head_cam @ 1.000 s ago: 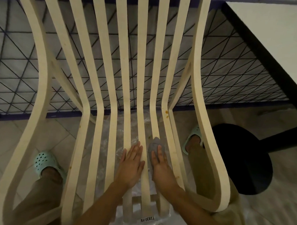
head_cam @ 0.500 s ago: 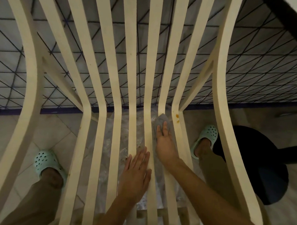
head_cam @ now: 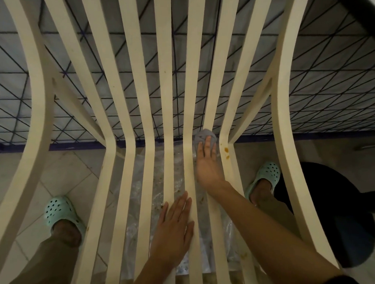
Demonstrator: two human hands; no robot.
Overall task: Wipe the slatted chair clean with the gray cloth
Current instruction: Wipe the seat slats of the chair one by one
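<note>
The cream slatted chair fills the head view, its slats bending from seat into backrest at mid-height. My right hand lies flat with straight fingers on the gray cloth, pressing it onto a slat right at the bend. My left hand rests flat and open on the seat slats nearer to me. Brown stains dot the slat just right of the cloth.
A crumpled clear plastic sheet lies on the tiled floor under the seat. My feet in mint clogs stand on either side. A black round stool is at the right. A wire-grid fence runs behind the chair.
My right hand has slid the cloth away from me along the slat, from the seat up to the bend. My left hand stayed on the seat slats.
</note>
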